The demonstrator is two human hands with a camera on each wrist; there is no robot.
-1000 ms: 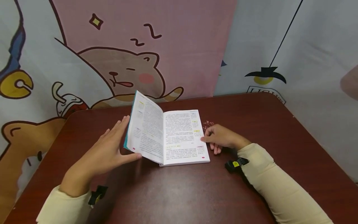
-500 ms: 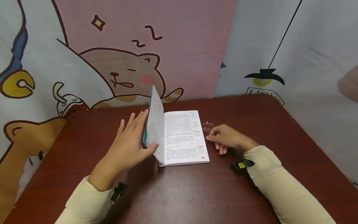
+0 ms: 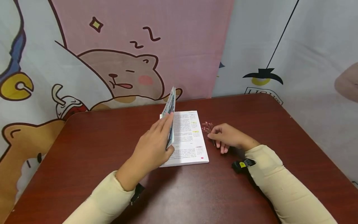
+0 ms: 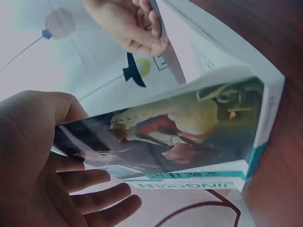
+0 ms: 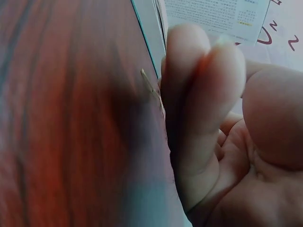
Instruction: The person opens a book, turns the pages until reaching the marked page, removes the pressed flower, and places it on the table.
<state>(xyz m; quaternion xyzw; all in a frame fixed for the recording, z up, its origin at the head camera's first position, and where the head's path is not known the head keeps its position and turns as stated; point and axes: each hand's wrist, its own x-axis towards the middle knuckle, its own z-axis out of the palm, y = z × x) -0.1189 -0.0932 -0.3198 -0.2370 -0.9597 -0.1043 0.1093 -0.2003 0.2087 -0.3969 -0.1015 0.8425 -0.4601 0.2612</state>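
Observation:
A paperback book [image 3: 190, 137] lies open on the table. Its raised front cover [image 4: 175, 137] stands nearly upright, the printed outer side facing left. My left hand [image 3: 152, 144] is at the cover's free edge, its thumb on the inner side and its extended, spread fingers along the outer side. To the right of the book, my right hand [image 3: 227, 137] rests low over the table with curled fingers. Its thumb and index finger pinch the thin stem of a small pink dried flower sprig [image 3: 206, 126]. The stem's end [image 5: 150, 84] sticks out past the fingers in the right wrist view.
The dark red-brown table [image 3: 84, 146] has a rounded far edge close to a cartoon-printed cloth [image 3: 190, 46]. A dark wrist device [image 3: 243, 165] sits under the right sleeve [image 3: 265, 161].
My left hand has moved right with the book's cover, swinging it from leaning left to nearly upright. My right hand has drawn back from the page edge to the sprig's stem.

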